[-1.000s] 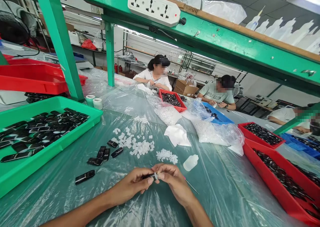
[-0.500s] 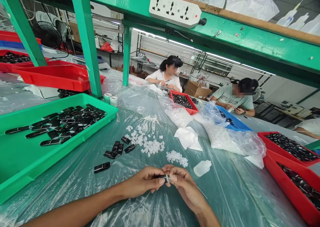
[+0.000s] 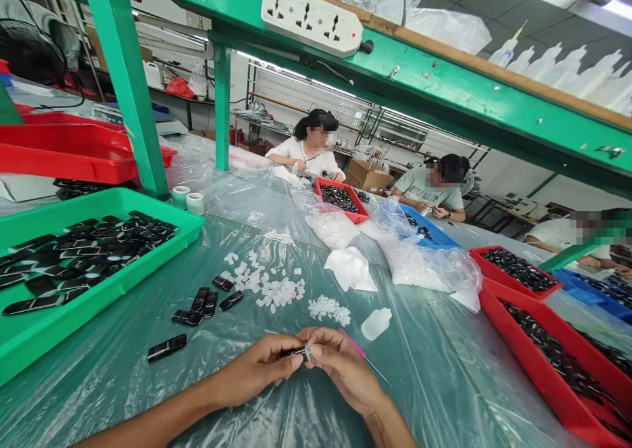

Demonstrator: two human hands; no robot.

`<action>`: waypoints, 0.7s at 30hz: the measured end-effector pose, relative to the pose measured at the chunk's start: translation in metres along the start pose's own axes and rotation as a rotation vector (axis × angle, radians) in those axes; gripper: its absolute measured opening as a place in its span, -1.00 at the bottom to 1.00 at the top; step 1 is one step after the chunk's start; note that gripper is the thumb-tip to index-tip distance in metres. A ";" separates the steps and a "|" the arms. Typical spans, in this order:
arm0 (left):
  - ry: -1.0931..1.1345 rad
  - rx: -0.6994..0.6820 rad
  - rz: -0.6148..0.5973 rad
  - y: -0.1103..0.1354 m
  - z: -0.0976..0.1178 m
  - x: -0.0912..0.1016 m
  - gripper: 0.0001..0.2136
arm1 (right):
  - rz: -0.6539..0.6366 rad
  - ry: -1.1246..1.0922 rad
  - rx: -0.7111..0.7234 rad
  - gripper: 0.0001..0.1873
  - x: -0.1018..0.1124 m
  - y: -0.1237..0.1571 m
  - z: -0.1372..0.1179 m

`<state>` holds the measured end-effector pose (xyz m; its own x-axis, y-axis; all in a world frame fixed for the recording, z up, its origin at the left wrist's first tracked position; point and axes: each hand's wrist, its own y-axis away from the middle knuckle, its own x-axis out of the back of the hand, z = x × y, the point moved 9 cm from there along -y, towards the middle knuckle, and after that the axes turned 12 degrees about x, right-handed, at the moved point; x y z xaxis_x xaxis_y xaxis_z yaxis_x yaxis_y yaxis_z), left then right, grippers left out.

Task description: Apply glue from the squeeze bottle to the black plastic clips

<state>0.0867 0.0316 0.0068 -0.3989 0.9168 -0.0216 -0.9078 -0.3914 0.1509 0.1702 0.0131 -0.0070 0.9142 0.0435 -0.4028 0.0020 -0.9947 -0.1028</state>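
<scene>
My left hand and my right hand meet low in the middle of the view, fingertips pinched together on one small black part with a pale end. A thin pink-handled tool sticks out past my right hand. Just beyond my hands lie a pile of tiny white pieces, a spread of larger white pieces, several loose black parts and a small white squeeze bottle on its side.
A green tray of black parts sits at the left, red trays of black parts at the right. Clear bags of white pieces and a white cloth lie mid-table. Other people work at the far side. A green frame with a power strip hangs overhead.
My hands stay pinched on the small black part in the same pose. The view swung right and back again. The pink tool now shows more clearly past my right hand.
</scene>
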 end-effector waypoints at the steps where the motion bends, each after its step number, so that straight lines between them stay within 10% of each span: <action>1: -0.003 -0.005 0.002 0.000 0.001 0.000 -0.69 | 0.012 -0.025 -0.008 -0.94 0.000 0.000 0.002; 21: 0.001 0.001 -0.005 -0.001 0.004 -0.002 -0.62 | 0.089 -0.110 -0.070 -0.80 0.003 0.003 0.015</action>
<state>0.0887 0.0303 0.0107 -0.3943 0.9187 -0.0236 -0.9097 -0.3865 0.1520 0.1665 0.0116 -0.0221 0.8624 -0.0391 -0.5048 -0.0454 -0.9990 -0.0001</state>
